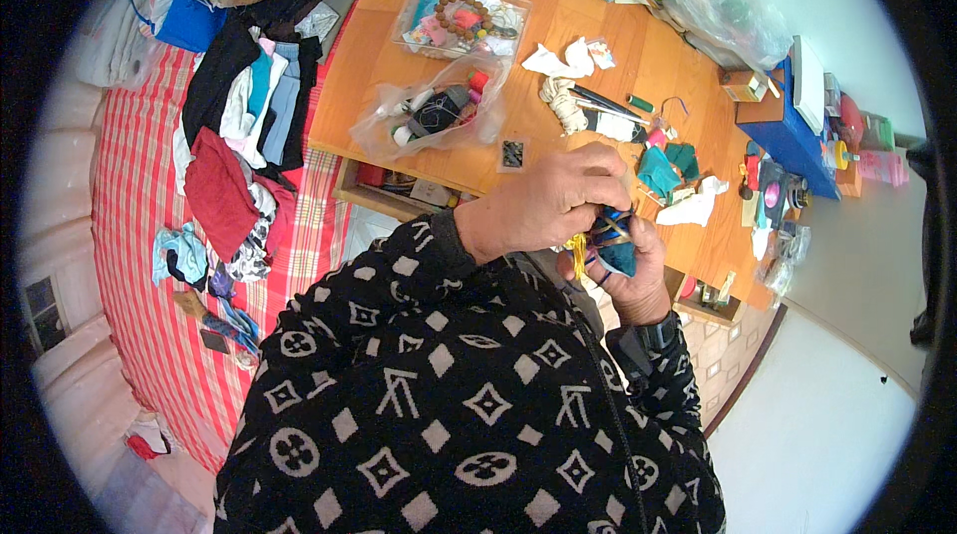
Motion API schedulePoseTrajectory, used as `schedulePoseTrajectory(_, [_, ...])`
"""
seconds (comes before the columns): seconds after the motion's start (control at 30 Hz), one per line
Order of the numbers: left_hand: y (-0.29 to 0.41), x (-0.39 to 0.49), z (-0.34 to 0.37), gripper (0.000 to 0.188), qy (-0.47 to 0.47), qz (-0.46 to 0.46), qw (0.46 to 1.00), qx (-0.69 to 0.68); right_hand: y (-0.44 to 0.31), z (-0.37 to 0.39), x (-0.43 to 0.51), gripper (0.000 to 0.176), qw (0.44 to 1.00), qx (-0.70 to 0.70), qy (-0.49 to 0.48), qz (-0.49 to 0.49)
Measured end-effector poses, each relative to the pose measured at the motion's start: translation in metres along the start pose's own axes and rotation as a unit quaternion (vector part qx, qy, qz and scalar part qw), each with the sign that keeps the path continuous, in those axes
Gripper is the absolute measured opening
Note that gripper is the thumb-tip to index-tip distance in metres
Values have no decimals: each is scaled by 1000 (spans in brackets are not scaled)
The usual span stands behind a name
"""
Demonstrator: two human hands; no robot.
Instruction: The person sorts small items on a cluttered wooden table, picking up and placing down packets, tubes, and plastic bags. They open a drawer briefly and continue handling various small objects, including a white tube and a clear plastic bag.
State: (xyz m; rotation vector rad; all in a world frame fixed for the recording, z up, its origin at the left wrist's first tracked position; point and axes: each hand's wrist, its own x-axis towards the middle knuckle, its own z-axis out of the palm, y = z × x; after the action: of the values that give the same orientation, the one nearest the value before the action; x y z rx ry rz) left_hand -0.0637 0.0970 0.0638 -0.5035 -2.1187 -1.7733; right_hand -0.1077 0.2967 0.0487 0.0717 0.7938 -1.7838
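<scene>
In front of my chest, my right hand (639, 272) holds a small blue and teal fabric piece (617, 253) wrapped with gold-coloured strips, its kind unclear. A yellow tassel (577, 253) hangs at its left side, beside dark cord. My left hand (549, 194) reaches over from the left, its fingertips bent closely against the top of the piece; whether they pinch a thread is hidden. Teal cloth scraps (659, 173) and a crumpled white cloth (695, 203) lie on the table just beyond my hands.
On the wooden table (336, 115) are a clear plastic box (463, 48) of beads and trinkets, a plastic bag (374, 132) with yarn, a cream cord bundle (562, 106) and a green thread spool (640, 103). A drawer (351, 194) stands open below. A blue box (785, 132) stands right.
</scene>
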Motion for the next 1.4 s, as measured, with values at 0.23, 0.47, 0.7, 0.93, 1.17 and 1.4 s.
schedulePoseTrajectory(0.23, [6, -5, -16, 31, 3, -83, 989, -122, 3, 8, 7, 64, 1000, -9, 0, -21])
schedulePoseTrajectory(0.47, [29, -29, -69, 48, 113, -179, 977, -20, -27, 27, 9, 75, 989, -90, 50, -108])
schedulePoseTrajectory(0.7, [37, -70, -131, 76, 233, -106, 826, 502, -88, 104, 22, 73, 933, -173, 49, -312])
schedulePoseTrajectory(0.93, [6, -96, -155, 53, 265, -240, 866, 350, -110, 197, 89, 63, 899, -70, -303, -307])
schedulePoseTrajectory(1.17, [-6, -106, -180, 37, 386, -253, 870, -172, -33, 188, 164, 39, 945, -159, -124, -257])
schedulePoseTrajectory(1.4, [-2, -116, -188, 54, 341, -266, 873, -225, 30, 110, 211, 47, 892, -444, 87, 3])
